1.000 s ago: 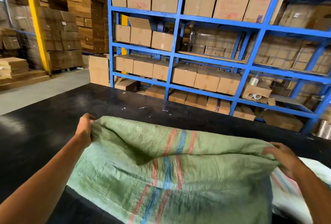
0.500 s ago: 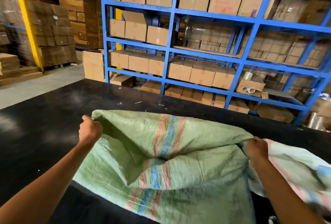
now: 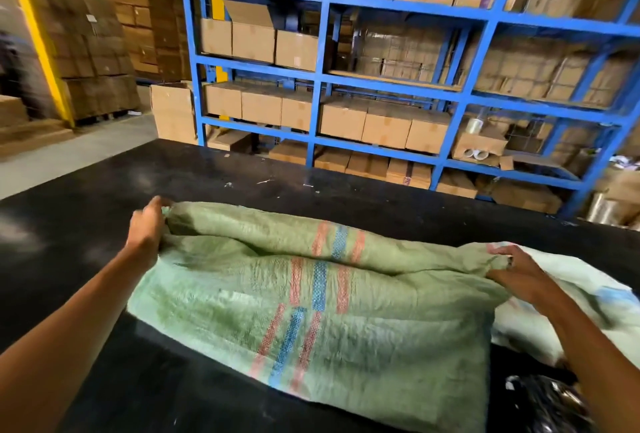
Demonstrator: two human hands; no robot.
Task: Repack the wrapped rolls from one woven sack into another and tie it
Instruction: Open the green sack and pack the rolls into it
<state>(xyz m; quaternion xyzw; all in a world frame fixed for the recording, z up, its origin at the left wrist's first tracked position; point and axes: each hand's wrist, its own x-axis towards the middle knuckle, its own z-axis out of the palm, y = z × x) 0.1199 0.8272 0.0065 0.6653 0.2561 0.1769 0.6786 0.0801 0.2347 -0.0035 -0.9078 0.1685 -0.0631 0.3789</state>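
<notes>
Hanging over near edge of black surface [image 3: 86, 252], green woven sack [image 3: 346, 322] lies flat, likely spread to find its mouth for filling. Far end doubled over in long fold. Left hand [image 3: 147, 228] pinches far-left corner, fingers [image 3: 161, 204] closed on cloth. Right hand [image 3: 519, 273] at far-right corner, fingers touching cloth, grip unclear. Pale second sack [image 3: 568, 297] beside it, toward right edge.

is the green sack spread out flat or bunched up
Spread out, not quite flat: the green woven sack lies across the black table, rumpled, both hands holding its far corners.
</notes>
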